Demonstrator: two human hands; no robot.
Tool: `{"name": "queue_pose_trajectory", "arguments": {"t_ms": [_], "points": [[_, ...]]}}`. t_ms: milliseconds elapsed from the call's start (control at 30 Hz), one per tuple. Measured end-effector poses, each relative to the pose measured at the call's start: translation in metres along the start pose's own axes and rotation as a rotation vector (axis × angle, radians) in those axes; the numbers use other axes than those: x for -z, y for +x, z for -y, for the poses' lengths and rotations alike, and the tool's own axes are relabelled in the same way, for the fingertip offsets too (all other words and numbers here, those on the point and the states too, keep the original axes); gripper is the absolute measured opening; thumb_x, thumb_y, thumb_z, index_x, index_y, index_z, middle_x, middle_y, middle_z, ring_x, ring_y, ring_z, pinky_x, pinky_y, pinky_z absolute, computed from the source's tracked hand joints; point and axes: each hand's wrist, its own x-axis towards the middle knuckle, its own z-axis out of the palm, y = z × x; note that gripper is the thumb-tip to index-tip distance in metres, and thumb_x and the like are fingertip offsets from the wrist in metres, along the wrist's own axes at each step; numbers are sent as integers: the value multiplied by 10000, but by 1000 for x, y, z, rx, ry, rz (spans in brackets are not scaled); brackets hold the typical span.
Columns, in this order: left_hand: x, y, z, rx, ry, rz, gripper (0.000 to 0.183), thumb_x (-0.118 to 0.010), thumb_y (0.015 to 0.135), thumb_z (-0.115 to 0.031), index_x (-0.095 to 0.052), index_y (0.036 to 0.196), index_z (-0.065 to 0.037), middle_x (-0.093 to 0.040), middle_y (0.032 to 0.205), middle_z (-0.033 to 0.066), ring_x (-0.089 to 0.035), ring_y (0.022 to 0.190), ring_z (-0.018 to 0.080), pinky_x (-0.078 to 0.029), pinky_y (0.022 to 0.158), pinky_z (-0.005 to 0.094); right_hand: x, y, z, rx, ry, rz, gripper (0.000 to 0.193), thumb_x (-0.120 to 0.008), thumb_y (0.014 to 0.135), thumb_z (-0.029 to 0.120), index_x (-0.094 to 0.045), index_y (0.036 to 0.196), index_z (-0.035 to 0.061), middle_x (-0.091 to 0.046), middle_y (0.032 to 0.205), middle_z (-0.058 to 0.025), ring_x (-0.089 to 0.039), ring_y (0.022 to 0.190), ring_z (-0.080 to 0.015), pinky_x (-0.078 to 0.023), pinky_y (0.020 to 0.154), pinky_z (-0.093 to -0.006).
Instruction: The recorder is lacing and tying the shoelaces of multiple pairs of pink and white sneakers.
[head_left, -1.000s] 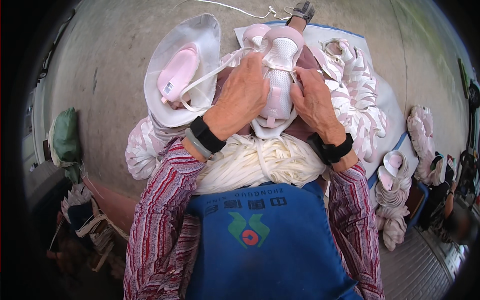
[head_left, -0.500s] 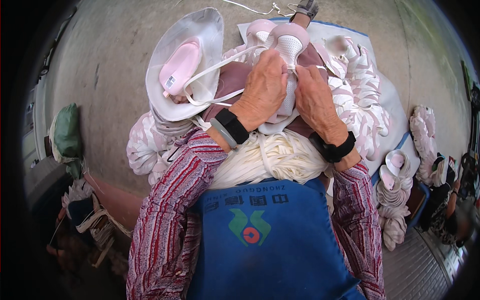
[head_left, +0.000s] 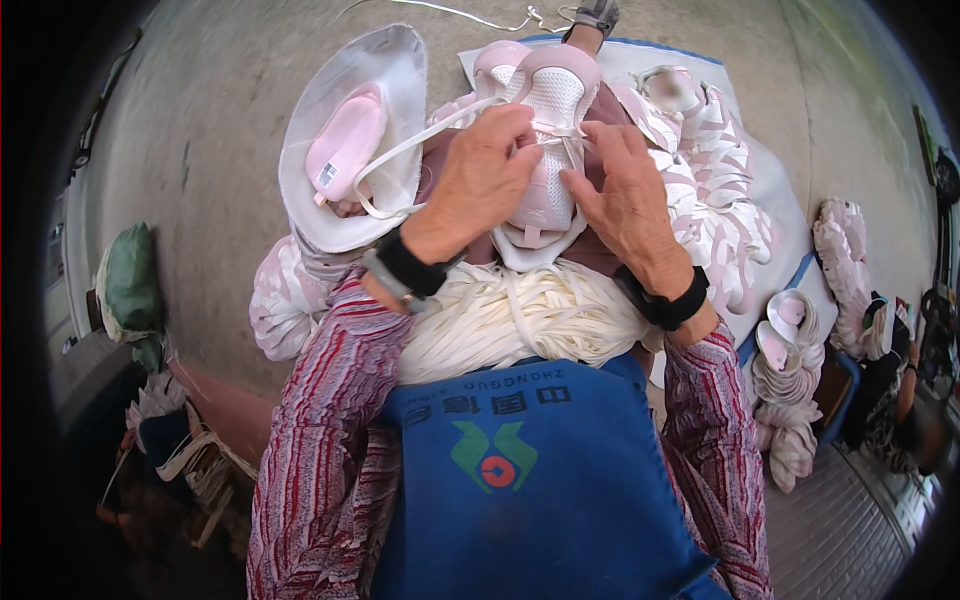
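Between my hands lies a pink and white shoe upper (head_left: 545, 195) with a mesh tongue. A thin white lace (head_left: 556, 131) crosses its middle. My left hand (head_left: 480, 175) is at the upper's left edge, its fingers curled in a pinch by the lace. My right hand (head_left: 628, 195) is at the right edge with thumb and fingers apart, fingertips close to the lace. Another length of white lace (head_left: 425, 137) loops from the upper to a white bowl-shaped piece (head_left: 400, 80) on the left. Inside that piece sits a pink padded oval (head_left: 345, 140) with a small label.
A thick bundle of cream laces (head_left: 520, 315) lies across my lap above a blue apron (head_left: 530, 520). Several pink and white uppers (head_left: 715, 180) are heaped on a pale sheet at right. Stacked uppers (head_left: 790, 370) stand farther right. A green sack (head_left: 133, 280) is at left.
My left hand has moved left and my right hand has loosened, its thumb now away from the fingers. The lace shows across the upper, and more of the upper's near end is visible.
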Motion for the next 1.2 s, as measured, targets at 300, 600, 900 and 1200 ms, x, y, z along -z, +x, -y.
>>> {"name": "queue_pose_trajectory", "arguments": {"t_ms": [300, 600, 900, 1200], "points": [[0, -4, 8, -92, -1, -79, 361, -651, 826, -79, -554, 1173, -60, -632, 1000, 100, -607, 821, 201, -492, 753, 310, -13, 22, 8, 350, -298, -46, 172, -617, 740, 67, -620, 911, 46, -536, 866, -108, -550, 825, -280, -448, 735, -397], [0, -14, 18, -228, 206, -158, 438, -589, 739, -42, -475, 1149, 63, -543, 1112, 237, -532, 1044, 392, -436, 904, 433, 21, 5, 65, 291, 470, 297, 100, -625, 835, 105, -597, 871, 16, -587, 856, -98, -591, 819, -280, -472, 730, -354], [1, -10, 9, -162, 320, -168, 408, -557, 791, -29, -461, 1183, 33, -518, 1101, 232, -528, 1029, 409, -450, 893, 441, -16, 14, 30, -52, 37, 31, 138, -557, 864, 140, -611, 938, 37, -613, 861, -167, -623, 761, -358, -490, 673, -421], [3, -8, 22, -148, 357, -70, 309, -529, 793, -7, -510, 1101, 24, -538, 1031, 208, -556, 958, 387, -471, 827, 448, -51, 15, 14, 74, -210, -169, 160, -635, 845, 211, -618, 873, 54, -618, 807, -114, -643, 673, -310, -516, 589, -399]]}}
